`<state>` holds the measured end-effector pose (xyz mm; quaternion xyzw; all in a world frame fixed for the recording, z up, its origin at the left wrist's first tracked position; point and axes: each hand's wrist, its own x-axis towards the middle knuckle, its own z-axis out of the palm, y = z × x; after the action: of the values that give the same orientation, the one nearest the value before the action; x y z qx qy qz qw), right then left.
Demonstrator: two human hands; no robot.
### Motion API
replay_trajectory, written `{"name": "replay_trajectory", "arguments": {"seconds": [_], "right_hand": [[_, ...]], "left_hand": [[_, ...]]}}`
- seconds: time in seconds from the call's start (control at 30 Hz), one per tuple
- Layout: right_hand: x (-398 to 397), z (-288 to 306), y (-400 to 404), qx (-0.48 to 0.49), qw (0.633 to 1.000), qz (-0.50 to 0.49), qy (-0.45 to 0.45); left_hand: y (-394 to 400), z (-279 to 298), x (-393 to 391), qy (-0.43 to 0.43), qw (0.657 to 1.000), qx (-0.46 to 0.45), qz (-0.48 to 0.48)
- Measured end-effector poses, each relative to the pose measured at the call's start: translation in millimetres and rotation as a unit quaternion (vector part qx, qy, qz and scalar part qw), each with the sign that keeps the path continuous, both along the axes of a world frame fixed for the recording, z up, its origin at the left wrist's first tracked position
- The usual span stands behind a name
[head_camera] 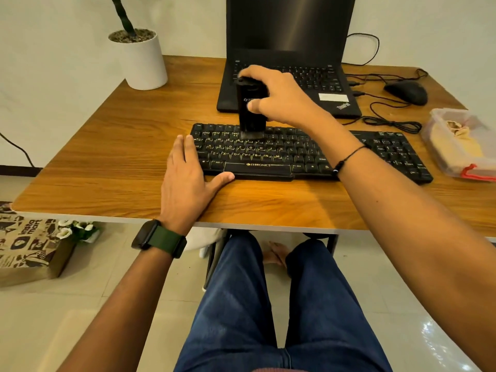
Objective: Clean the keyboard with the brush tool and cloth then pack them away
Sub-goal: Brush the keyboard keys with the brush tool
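A black keyboard lies across the middle of the wooden desk. My right hand grips a black brush tool held upright, its bristles pressed on the upper key rows left of centre. My left hand lies flat with fingers apart against the keyboard's left end, thumb along its front edge. A yellowish cloth sits inside a clear plastic box at the right edge of the desk.
A black laptop stands open behind the keyboard. A black mouse and its coiled cables lie right of it. A white plant pot stands at the back left. A printed paper bag is on the floor.
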<state>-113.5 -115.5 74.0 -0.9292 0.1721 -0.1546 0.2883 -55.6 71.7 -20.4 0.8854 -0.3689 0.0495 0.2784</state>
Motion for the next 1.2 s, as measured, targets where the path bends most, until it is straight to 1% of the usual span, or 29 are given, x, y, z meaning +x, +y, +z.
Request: {"name": "replay_trajectory", "arguments": {"seconds": [0.17,0.3,0.37,0.5,0.8,0.93,1.1,1.2], "right_hand": [[-26,-3,-27,-0.002,0.998,-0.057,0.006],[-31,10,-35,-0.034,0.997,-0.066,0.005],[-25,15,-34,-0.048,0.997,-0.057,0.013],[-14,8,-21,-0.035,0.998,-0.031,0.035],[20,1,17,-0.002,1.000,0.024,0.003],[29,3,23,0.016,0.999,0.019,-0.035],[25,-3,21,0.013,1.000,0.021,-0.018],[9,-7,11,0.017,1.000,-0.002,-0.026]], "left_hand": [[-1,-1,0,0.005,1.000,-0.004,0.002],[-2,-2,1,0.000,1.000,-0.010,-0.002],[-2,-2,1,0.001,1.000,-0.011,-0.002],[0,-1,0,0.002,1.000,-0.016,-0.006],[1,-3,0,0.001,1.000,-0.019,-0.001],[2,-2,-1,-0.009,1.000,-0.022,0.001],[2,-3,-1,-0.014,1.000,-0.023,0.002],[2,-3,-1,-0.021,0.999,-0.025,0.003]]}}
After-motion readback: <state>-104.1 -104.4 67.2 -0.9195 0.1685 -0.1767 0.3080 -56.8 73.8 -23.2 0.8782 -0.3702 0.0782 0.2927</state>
